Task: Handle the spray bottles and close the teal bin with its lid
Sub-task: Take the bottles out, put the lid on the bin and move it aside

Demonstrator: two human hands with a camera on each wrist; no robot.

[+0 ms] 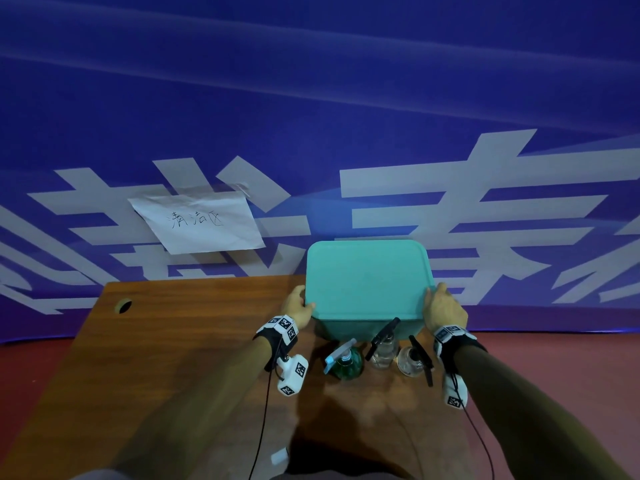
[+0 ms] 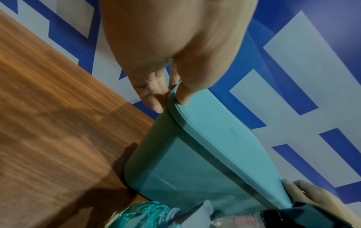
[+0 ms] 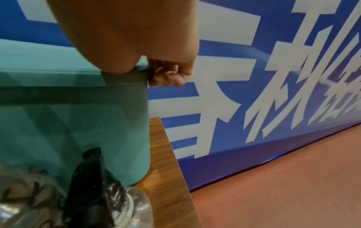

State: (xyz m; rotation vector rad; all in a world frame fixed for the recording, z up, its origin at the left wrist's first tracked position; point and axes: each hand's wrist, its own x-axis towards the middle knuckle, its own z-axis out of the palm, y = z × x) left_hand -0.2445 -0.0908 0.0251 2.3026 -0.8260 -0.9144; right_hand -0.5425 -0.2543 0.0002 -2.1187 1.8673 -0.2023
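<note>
A: Grip status?
B: Left hand [image 1: 298, 308] and right hand [image 1: 442, 310] are pinching the teal lid [image 1: 367, 278] on the teal bin [image 1: 363, 329], thumbs on top.
A: Surroundings?
B: The bin is sitting on a wooden table [image 1: 180, 341] before a blue banner [image 1: 311, 98]. The right wrist view alone is showing red floor [image 3: 293, 185].

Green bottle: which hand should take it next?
Left, probably. The green bottle stands nearest the left hand; the two clear bottles sit between it and the right hand. Both hands grip the lid.
</note>
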